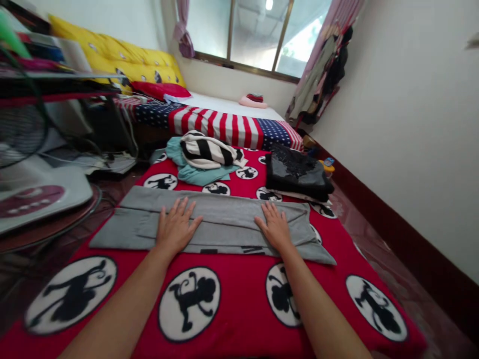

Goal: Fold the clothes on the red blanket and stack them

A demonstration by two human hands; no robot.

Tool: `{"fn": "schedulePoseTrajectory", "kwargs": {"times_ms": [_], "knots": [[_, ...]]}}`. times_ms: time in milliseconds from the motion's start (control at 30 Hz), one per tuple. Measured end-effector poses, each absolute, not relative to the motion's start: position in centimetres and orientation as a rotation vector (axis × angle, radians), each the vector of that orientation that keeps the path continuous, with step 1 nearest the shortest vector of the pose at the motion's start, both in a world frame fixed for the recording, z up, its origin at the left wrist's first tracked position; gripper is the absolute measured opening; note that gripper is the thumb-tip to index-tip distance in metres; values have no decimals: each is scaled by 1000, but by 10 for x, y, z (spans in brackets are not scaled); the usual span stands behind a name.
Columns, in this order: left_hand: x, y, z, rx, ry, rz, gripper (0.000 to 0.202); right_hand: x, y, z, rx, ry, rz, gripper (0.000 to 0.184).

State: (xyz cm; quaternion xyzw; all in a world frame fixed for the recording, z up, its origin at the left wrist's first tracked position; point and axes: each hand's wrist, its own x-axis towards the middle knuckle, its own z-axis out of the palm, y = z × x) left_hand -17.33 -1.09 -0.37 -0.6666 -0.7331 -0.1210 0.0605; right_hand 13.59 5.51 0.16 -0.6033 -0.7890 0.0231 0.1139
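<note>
A grey garment lies folded lengthwise across a red blanket printed with black monkey figures in white circles. My left hand rests flat on the garment's left half, fingers spread. My right hand lies flat on its right half, fingers stretched out. Neither hand grips anything.
Behind the garment lie a black-and-white striped cloth on a teal one, and a folded black stack at the right. A bed with a stars-and-stripes cover stands beyond. A fan and cluttered shelf are left; a wall runs along the right.
</note>
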Motion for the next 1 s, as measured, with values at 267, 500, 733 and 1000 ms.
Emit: {"fn": "schedulePoseTrajectory", "kwargs": {"times_ms": [267, 500, 733, 1000], "knots": [[-261, -28, -1, -1506, -2506, -426, 58, 142, 67, -17, -1720, -2345, -89, 60], [-302, -18, 18, -1399, -2636, -454, 83, 144, 68, -21, -1675, -2339, -163, 59], [-333, 4, 31, -1416, -2906, -421, 86, 144, 68, -21, -1652, -2309, -142, 59], [-334, 8, 49, -1607, -2924, -620, 46, 143, 66, -18, -1659, -2294, -97, 57]]}}
